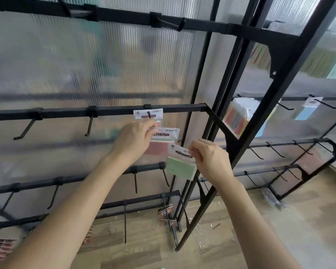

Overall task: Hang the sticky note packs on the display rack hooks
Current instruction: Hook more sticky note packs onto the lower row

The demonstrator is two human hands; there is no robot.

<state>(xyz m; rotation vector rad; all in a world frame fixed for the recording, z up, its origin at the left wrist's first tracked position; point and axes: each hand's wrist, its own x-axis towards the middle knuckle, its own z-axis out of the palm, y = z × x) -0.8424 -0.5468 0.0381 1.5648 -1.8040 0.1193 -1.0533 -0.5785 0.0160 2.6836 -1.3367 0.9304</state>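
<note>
I am watching one sticky note pack (156, 113) hanging at the back of a hook (149, 115) on the middle rail (114, 110) of the display rack. Just below it, the left hand (133, 139) is pinching the white header of a second pack (168, 133), pink with pastel edges, between thumb and fingers (153, 124). I cannot tell whether that pack is threaded on the hook. The right hand (211, 161) is gripping a green pack (179, 166) by its header corner, holding it tilted, a little lower and to the right, its top corner overlapping the pink one.

Behind the rails a ribbed translucent panel (85, 65) is blurring whatever is standing beyond it. Below, a wooden floor (279, 220) is showing, with more packaged goods (166, 210) hanging low on the rack and another batch (0, 247) sitting at the bottom left.

More hooks (89, 124) are jutting from the same rail to the left, well apart from the hands. On the right, a slanting black frame post (264, 105) is running close past the right hand, and beyond it a neighbouring rack (299, 141) is carrying coloured packs (239, 117).
</note>
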